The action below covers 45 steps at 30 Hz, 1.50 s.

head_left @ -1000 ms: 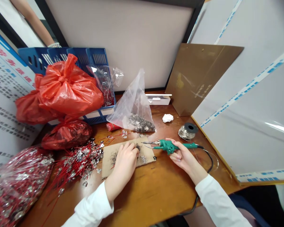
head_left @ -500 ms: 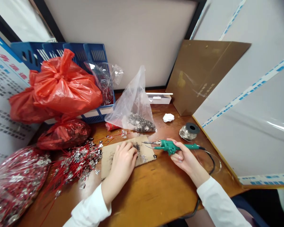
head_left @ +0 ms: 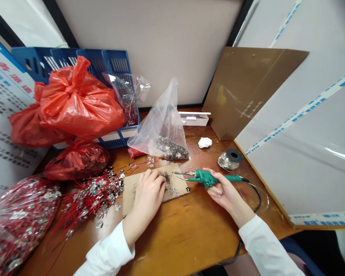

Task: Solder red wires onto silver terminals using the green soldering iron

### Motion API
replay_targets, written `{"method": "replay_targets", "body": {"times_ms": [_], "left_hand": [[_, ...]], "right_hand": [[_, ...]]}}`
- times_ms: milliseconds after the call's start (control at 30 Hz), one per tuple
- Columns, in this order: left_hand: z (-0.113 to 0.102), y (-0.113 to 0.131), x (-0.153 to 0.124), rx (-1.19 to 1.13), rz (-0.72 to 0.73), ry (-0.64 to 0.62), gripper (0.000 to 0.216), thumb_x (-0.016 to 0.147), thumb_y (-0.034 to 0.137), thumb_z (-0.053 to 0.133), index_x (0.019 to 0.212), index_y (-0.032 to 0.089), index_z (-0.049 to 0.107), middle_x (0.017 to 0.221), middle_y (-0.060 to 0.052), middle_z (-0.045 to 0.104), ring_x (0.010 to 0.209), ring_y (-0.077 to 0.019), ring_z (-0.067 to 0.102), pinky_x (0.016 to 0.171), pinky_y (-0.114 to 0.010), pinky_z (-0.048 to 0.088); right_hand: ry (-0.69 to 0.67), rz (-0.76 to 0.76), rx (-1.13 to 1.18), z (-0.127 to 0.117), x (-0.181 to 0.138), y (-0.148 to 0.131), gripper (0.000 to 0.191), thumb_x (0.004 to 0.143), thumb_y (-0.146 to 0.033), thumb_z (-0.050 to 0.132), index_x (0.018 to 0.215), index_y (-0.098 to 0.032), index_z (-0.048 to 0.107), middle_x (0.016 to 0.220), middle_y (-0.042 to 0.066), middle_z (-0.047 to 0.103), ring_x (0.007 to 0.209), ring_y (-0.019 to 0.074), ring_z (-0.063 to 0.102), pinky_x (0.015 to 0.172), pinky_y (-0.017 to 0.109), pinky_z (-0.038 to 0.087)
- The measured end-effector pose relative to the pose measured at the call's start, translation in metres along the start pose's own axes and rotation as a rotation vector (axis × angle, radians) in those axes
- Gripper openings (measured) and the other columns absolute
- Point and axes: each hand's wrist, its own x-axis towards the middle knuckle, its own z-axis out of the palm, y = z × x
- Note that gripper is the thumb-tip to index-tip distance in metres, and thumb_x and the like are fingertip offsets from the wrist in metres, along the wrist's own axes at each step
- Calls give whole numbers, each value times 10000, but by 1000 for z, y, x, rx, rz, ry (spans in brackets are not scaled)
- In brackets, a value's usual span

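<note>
My right hand (head_left: 222, 191) grips a green soldering iron (head_left: 205, 178) with a solder feed tube beside its tip. The tip points left, over the right side of a scorched piece of cardboard (head_left: 129, 191). On that cardboard rests my left hand (head_left: 151, 188), fingers curled down and closed; whatever lies under the fingertips is hidden. Small metal pieces (head_left: 174, 191) lie on the cardboard to the right of my left hand. A small black part (head_left: 188, 189) sits at its right edge. Left of the cardboard spreads a heap of red wires with metal pieces (head_left: 94, 191).
A spool of solder wire (head_left: 229, 160) stands at the right, near a crumpled white wad (head_left: 205, 142). Behind the cardboard is a clear bag of small metal parts (head_left: 169, 142). Red plastic bags (head_left: 80, 103) rest against a blue basket (head_left: 115, 61); a brown board (head_left: 247, 88) leans at the back right.
The view has shifted very slightly. Both hands and the soldering iron keep nearly the same places.
</note>
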Motion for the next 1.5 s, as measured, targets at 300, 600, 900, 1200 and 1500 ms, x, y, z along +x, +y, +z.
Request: {"method": "replay_targets", "body": {"times_ms": [300,600,900,1200,1500], "left_hand": [[2,1,1,100,47,-44,188,935,159,513,840,166,676,902,-79,661,874,-250,523,765,-376,400],[-9,-2,-5,79,-3,87,150,932,184,532,832,173,643,881,-61,633,859,-248,520,736,-366,377],[-38,-45,-30,82,-202,274,139,890,204,542,756,211,506,763,-31,575,773,-248,505,685,-363,346],[-20,-24,-35,62,-152,-66,105,904,199,533,817,182,590,886,-69,625,883,-269,547,754,-393,378],[-17,-24,-36,204,-49,-140,232,931,102,426,835,139,634,876,-103,634,858,-277,556,750,-411,421]], "right_hand": [[8,-4,-5,-1,0,0,247,710,-251,747,941,-176,702,580,-50,563,325,-12,238,300,110,215],[15,-16,-54,-2,1,0,261,705,-284,756,941,-193,693,608,-41,577,337,-11,223,321,138,170],[73,-48,-238,2,-4,1,318,660,-353,786,918,-193,692,659,-2,645,338,-11,234,343,165,120],[118,-43,-190,3,-4,0,334,602,-345,817,879,-197,705,675,3,671,327,-17,208,338,164,112],[112,-55,-228,6,-5,0,319,630,-344,793,898,-203,693,698,4,676,335,-13,202,333,163,116]]}}
